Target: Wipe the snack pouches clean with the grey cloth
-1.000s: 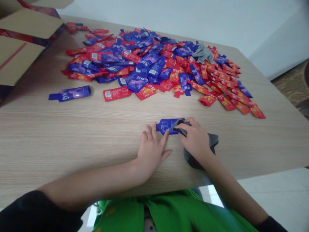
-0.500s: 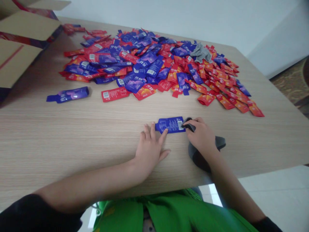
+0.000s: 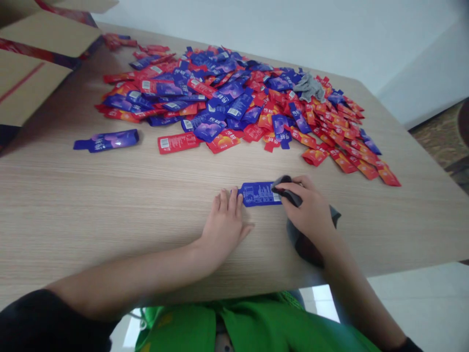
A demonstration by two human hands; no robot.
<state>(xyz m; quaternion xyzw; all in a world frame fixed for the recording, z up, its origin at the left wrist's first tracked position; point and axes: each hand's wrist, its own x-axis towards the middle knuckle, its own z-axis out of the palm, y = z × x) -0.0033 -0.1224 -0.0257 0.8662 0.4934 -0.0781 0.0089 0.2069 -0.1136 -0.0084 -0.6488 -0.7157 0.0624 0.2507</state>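
Scanner (image 3: 306, 244) nearer sideways sachet's (image 3: 258, 194) leftward neck (image 3: 240, 188)

The right hand (image 3: 311, 208) hid part of a gray-and-black device (image 3: 302, 244), which obscured one end of a blue packet (image 3: 252, 199) (its fine print (image 3: 263, 192) too small to read). A cardboard box (image 3: 51, 34) was cropped at left; gray cloth (image 3: 309, 88) covered some piled packets (image 3: 234, 90).
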